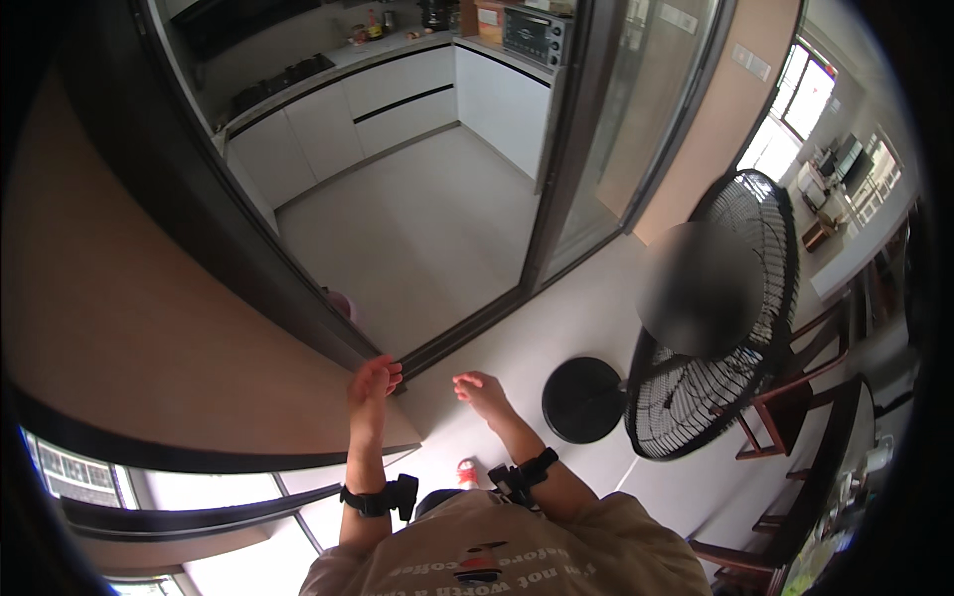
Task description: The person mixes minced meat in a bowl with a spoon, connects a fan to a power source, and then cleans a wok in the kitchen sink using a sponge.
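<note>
My left hand (375, 384) is raised in front of me with its fingers loosely bent and nothing in them. It overlaps the lower corner of a dark sliding-door frame (548, 216); whether they touch I cannot tell. To its right, my right hand (481, 396) hangs in the air over the pale tiled floor (596, 320), also without anything in it, its fingers half curled. Black straps with small devices circle both forearms. Close to my right hand stands a black pedestal fan: its round base (583, 400) rests on the floor and its wire cage (775, 298) leans to the right.
Beyond the doorway's floor track (462, 328) is a kitchen with white cabinets (402, 112), a gas hob (283, 80) and a countertop oven (533, 36). A pink container (343, 305) sits behind the left jamb. Wooden chairs (790, 417) and a cluttered table (838, 514) are at right.
</note>
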A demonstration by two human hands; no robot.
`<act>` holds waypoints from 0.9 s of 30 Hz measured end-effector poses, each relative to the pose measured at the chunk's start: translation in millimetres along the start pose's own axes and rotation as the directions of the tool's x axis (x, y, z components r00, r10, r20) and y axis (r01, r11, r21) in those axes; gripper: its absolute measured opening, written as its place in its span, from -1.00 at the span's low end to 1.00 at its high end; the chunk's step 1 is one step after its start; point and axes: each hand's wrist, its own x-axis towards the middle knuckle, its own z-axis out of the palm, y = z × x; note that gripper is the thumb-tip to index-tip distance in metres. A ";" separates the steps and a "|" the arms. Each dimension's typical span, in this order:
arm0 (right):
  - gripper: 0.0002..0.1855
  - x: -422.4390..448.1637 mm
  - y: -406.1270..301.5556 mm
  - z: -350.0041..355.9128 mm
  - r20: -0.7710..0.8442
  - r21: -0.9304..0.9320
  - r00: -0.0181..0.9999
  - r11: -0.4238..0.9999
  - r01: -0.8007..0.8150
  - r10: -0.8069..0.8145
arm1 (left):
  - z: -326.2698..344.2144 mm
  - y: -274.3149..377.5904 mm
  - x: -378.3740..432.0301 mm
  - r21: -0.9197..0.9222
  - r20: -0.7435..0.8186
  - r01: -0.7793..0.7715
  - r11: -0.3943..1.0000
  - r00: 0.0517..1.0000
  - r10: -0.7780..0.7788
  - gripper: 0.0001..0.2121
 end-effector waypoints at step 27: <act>-0.70 275.0 -398.0 21.8 0.517 0.678 0.398 0.646 0.351 -0.758 | 0.9 47.0 359.9 -0.295 -0.505 -0.108 0.949 0.861 -0.059 -0.84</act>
